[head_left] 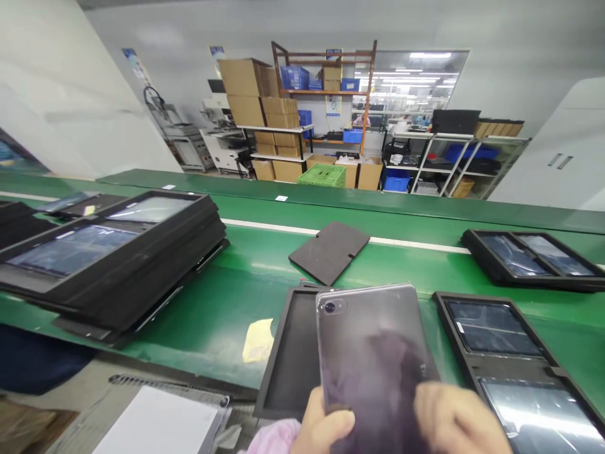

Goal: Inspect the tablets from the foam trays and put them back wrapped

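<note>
Held a gray tablet at five o'clock in the view, with its rear camera visible, partly over a black foam tray on the green worktop. Clamped the left hand's fingers on its eight o'clock edge. Had the blurred right hand at its four o'clock side; could not tell those fingers' state. Saw a notched foam sheet at eleven o'clock from it.

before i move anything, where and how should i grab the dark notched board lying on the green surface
Probably grip the board by its two opposite notched edges, reaching down from above: it looks thin and lies flat on the green surface, so the cut-outs likely help.
</note>
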Demonstrator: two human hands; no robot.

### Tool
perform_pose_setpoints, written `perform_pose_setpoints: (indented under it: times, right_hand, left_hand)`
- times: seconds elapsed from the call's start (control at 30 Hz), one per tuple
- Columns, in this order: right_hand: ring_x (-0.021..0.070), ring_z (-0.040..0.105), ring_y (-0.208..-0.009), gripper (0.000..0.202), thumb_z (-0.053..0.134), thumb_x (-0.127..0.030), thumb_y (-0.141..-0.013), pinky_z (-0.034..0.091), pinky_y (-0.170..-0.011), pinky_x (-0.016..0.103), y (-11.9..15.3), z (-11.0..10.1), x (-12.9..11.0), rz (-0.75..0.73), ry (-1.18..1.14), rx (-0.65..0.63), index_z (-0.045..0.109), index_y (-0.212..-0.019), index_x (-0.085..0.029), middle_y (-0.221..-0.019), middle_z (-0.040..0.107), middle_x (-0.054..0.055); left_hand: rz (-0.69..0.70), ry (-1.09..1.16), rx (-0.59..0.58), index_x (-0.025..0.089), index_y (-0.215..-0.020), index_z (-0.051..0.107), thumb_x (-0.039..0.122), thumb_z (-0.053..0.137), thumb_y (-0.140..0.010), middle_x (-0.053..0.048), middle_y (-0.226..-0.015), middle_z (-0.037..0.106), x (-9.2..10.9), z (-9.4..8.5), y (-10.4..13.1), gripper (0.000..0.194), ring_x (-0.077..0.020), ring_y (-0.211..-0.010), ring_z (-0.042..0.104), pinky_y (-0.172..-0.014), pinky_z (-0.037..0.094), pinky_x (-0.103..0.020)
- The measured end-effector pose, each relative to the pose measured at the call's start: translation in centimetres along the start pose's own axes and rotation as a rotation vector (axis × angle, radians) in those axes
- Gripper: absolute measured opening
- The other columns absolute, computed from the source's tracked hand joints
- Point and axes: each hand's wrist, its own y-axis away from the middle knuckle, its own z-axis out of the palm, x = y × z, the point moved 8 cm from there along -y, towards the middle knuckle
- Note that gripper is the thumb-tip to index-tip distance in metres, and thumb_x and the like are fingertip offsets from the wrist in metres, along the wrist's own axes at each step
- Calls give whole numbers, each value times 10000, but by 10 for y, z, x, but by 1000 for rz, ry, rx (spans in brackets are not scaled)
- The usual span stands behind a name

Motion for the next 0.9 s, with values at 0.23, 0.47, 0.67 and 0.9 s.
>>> perform_pose_setpoints:
  times: [0.23, 0.47, 0.67, 0.9]
  right_hand:
    - [168, 588, -671, 382, 637, -356, -746, 508, -661, 304, 36, 5, 96, 708, -300, 62, 510, -1079, -219, -904, 620, 44]
    - [188, 628, -704, 324, 637, -449, -754, 493, -653, 305, 34, 6, 99, 770, -679, 116, 552, -916, -181, -831, 665, 43]
    - [282, 620, -981, 475, 493, -271, -793, 462, -871, 432, 12, -46, 103, 765, 96, 236, 481, -1253, -151, -1022, 672, 137]
    - [308, 676, -817, 548, 409, -124, -822, 526, -678, 401, -21, 73, 141, 749, 896, -216, 364, -1362, -35, -1378, 381, 266]
  left_hand:
    - [30, -70, 153, 134, -825, 642, 393, 820, -450, -95, -748, 720, 9, -20, -8, 490, -291, -722, 666, -659, 509, -376]
    - [-81, -169, 315, 151, -924, 617, 295, 799, -549, -59, -715, 723, 44, -63, -5, 442, -265, -611, 673, -548, 532, -341]
    - [2, -157, 467, 168, -916, 631, 221, 761, -582, -15, -683, 721, 75, -105, -1, 362, -247, -628, 683, -581, 558, -313]
    - [-6, -37, 377, 162, -941, 650, 238, 789, -530, -33, -759, 735, 60, -84, 4, 441, -277, -730, 690, -642, 562, -343]
